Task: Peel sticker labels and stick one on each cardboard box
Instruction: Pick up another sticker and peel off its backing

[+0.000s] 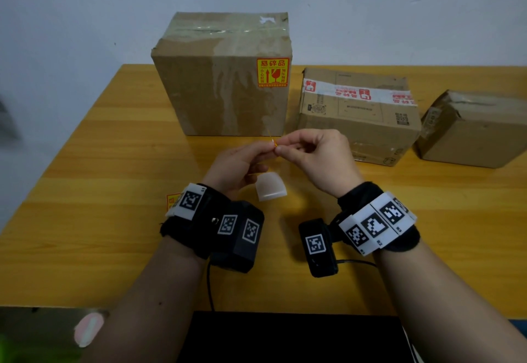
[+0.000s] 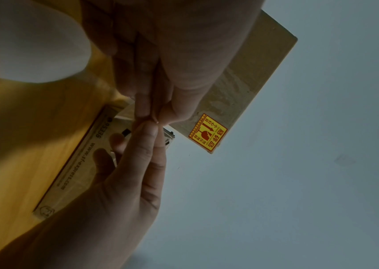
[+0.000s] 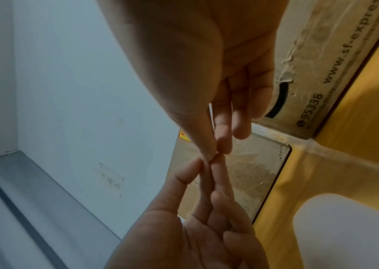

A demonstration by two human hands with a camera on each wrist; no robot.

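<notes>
Above the wooden table [image 1: 99, 163], my left hand [image 1: 268, 150] and right hand [image 1: 281, 145] meet fingertip to fingertip, both pinching a small yellow sticker label [image 1: 274, 143] seen edge-on. The left wrist view shows my left hand [image 2: 153, 116] coming from the top and my right hand's fingertips [image 2: 148, 131] from below; the label is nearly hidden between them. In the right wrist view my right hand [image 3: 216, 152] pinches against the left fingertips [image 3: 206, 163]. A tall cardboard box [image 1: 222, 91] behind my hands carries a yellow-red label [image 1: 273, 73]. A taped box [image 1: 359, 117] and a smaller box [image 1: 470, 131] stand to the right.
A white backing sheet [image 1: 271, 187] lies curled on the table below my hands. Another yellow label [image 1: 172, 200] peeks out beside my left wrist. A black object [image 1: 285, 337] sits at the near table edge. A pale wall is right behind the boxes.
</notes>
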